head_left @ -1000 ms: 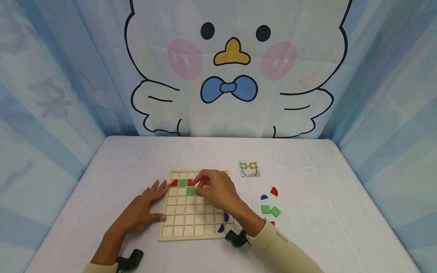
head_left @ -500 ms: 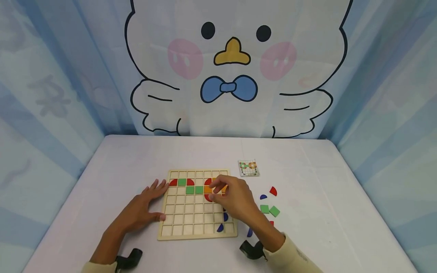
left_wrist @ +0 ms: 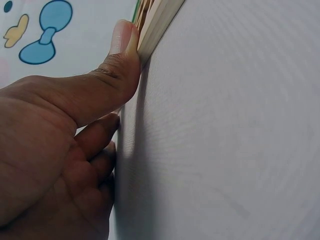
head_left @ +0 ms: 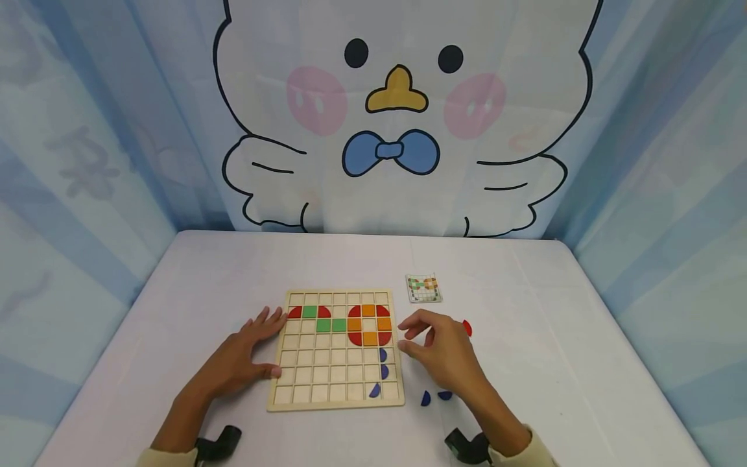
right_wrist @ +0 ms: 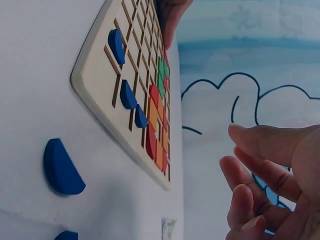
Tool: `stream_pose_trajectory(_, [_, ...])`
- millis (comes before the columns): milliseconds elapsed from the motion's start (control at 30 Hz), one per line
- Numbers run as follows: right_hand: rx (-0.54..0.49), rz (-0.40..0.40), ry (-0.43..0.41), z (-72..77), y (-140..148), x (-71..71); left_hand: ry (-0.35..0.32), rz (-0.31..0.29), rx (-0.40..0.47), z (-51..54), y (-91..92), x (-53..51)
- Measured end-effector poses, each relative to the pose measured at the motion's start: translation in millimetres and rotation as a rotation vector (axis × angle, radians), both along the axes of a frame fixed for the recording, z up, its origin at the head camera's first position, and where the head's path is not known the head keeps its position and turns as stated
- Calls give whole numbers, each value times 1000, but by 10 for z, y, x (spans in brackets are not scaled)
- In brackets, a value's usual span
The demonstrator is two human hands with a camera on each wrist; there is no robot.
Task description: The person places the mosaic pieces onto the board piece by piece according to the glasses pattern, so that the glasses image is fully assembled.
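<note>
My left hand (head_left: pixel 248 344) rests at the left edge of a wooden grid board (head_left: pixel 321 358); in the left wrist view its thumb (left_wrist: pixel 117 65) touches the board's side. Red quarter circles, green squares (head_left: pixel 339 325) and orange squares (head_left: pixel 369 338) lie in the upper cells, forming a ring at the right. Lower down on the right are blue half circles (head_left: pixel 384 371). My right hand (head_left: pixel 440 344) hovers just beyond the board's right edge, thumb and fingers apart and loosely bent. In the right wrist view nothing sits between those fingers (right_wrist: pixel 247 175).
A small pattern card (head_left: pixel 424 288) lies behind the board to the right. Two loose blue half circles (head_left: pixel 425 398) are on the table near the right forearm. A red piece (head_left: pixel 467 327) shows partly behind the right hand, which hides other table area.
My right hand has moved rightward from the green squares, across the ring, to off the board. A second green square now shows in the second row. The left hand has stayed in place.
</note>
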State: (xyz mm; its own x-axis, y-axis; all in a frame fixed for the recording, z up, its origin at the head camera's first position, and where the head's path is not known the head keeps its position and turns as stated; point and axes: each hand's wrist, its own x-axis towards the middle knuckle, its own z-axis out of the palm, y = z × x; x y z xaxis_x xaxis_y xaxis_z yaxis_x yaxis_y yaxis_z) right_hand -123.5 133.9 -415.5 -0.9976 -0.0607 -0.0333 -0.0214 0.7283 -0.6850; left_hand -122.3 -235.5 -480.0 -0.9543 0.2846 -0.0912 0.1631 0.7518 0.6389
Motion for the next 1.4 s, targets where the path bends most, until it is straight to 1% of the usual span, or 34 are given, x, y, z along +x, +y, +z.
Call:
stream_pose_trajectory(133, [13, -41, -8, -27, 105, 25, 2, -4, 3, -7, -6, -4])
stream_pose_trajectory(367, [31, -92, -24, -106, 280, 47, 2, -3, 3, -15, -5, -7])
stream_pose_trajectory(500, [55, -116, -46, -158, 383, 45, -4, 4, 4, -20, -1, -4])
stream_pose_trajectory(767, [132, -108, -45, -305, 583, 14, 0, -1, 20, -14, -7, 7])
stream_pose_trajectory(1000, [195, -85, -64, -382, 667, -1, -6, 2, 18, -10, 0, 11])
stream_pose_trajectory(1200, [234, -80, -90, -391, 679, -27, 0, -3, 20, -12, -2, 13])
stream_pose_trajectory(1400, [279, -74, -117, -371, 682, -2, 9, -13, 25, -18, -12, 12])
